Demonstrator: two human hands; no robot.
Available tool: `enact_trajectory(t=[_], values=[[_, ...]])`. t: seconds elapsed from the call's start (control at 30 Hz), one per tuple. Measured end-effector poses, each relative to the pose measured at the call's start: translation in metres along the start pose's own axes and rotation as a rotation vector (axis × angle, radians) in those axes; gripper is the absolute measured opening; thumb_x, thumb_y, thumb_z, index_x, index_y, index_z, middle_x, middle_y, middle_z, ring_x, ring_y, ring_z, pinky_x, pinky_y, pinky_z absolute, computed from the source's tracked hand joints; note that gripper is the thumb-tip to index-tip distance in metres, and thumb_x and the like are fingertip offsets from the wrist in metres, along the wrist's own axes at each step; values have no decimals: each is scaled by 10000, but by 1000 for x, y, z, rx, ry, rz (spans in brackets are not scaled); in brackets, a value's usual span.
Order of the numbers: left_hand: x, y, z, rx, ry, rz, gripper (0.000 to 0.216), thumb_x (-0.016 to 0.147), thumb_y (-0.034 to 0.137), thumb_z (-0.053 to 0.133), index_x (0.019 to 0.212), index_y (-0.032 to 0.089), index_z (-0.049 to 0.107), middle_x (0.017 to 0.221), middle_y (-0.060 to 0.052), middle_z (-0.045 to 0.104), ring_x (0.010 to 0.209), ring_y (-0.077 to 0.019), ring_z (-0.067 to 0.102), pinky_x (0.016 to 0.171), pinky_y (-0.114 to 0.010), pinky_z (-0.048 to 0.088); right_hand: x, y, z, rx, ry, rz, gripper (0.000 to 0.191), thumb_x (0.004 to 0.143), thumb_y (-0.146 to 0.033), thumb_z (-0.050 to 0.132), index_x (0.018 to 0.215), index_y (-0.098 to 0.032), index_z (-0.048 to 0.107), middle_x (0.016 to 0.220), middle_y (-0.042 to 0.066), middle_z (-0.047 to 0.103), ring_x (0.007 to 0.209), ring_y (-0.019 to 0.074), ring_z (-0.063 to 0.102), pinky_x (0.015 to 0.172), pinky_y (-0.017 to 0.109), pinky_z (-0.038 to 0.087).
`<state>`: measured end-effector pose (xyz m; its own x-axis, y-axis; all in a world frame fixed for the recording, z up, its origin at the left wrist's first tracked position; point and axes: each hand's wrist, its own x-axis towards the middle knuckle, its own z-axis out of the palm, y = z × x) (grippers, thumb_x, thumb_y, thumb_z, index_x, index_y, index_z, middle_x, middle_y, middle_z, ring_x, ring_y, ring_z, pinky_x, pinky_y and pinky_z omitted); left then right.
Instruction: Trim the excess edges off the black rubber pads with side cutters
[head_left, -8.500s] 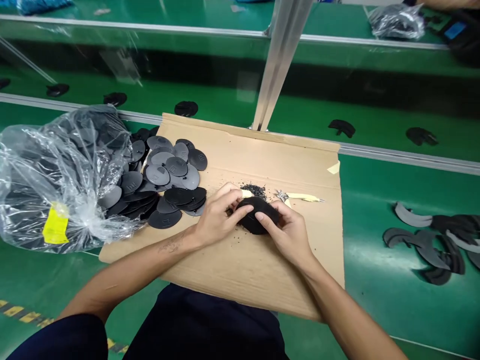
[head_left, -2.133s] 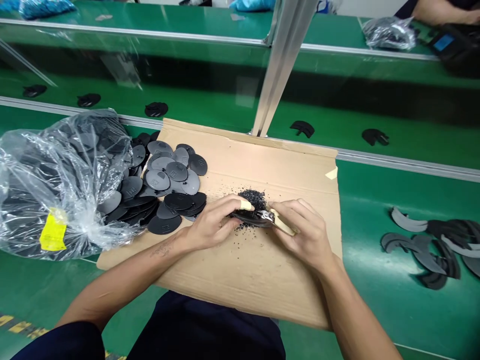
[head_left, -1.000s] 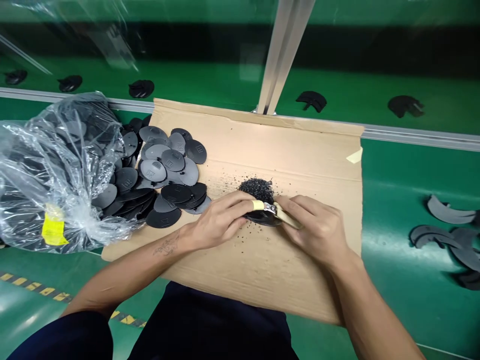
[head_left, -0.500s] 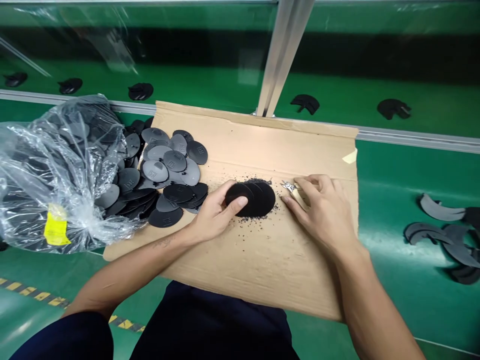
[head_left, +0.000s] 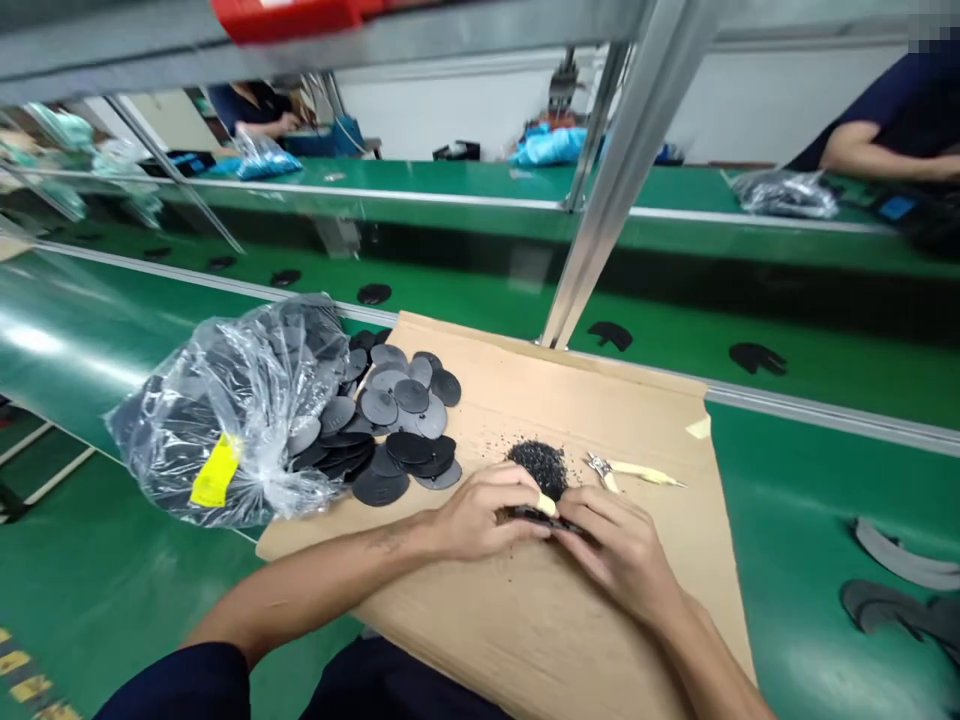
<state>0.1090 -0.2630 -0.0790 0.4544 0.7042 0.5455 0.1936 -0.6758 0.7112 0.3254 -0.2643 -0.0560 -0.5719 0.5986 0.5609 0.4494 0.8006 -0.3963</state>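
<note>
Black oval discs (head_left: 529, 514), held edge-on as a thin stack, are gripped between both my hands over the cardboard. My left hand (head_left: 487, 512) is closed on their left side, with a pale yellow cover on one fingertip. On the right side my right hand (head_left: 615, 530) is closed on the same discs. Just beyond my fingers lies a heap of small black scraps (head_left: 538, 462). Side cutters (head_left: 637, 472) with pale yellow handles rest on the cardboard past my right hand. To the left is a loose pile of dark oval discs (head_left: 409, 400).
A clear plastic bag (head_left: 240, 400) full of discs, with a yellow label, stands left. Under everything lies a cardboard sheet (head_left: 480, 640). A metal post (head_left: 600, 210) rises behind it. Curved grey parts (head_left: 892, 605) lie right. Black parts (head_left: 757, 357) sit on the green belt; co-workers sit beyond.
My right hand has let go of the side cutters and taken hold of the discs alongside my left. The discs have been tilted edge-on. The camera view has lifted, showing the far bench.
</note>
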Motion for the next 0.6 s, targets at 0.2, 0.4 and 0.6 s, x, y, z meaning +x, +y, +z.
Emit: enact_trajectory(t=[0.2,0.4,0.6], values=[[14,2,-14,58,-121,-12,186,1018,203,488,1022,235,672,912,-45,733,825,-193,731,739,-298,644,-2,-1,-1,-125,69,-39,126,981,-154,560,919,-196,661,817,50,703,675,162,659,607,273,510],[37,9,-26,68,-354,-12,178,1006,320,543,905,202,628,636,36,622,527,-108,593,461,-191,506,-12,1,3,-320,85,-91,140,960,-122,537,940,-173,666,802,56,672,678,177,608,587,289,453],[63,7,-60,277,-566,-18,181,985,280,577,882,154,657,781,-24,651,729,-137,631,669,-222,491,-14,-5,16,-270,129,10,197,979,-127,531,1139,-149,645,961,89,675,842,202,623,713,308,496]])
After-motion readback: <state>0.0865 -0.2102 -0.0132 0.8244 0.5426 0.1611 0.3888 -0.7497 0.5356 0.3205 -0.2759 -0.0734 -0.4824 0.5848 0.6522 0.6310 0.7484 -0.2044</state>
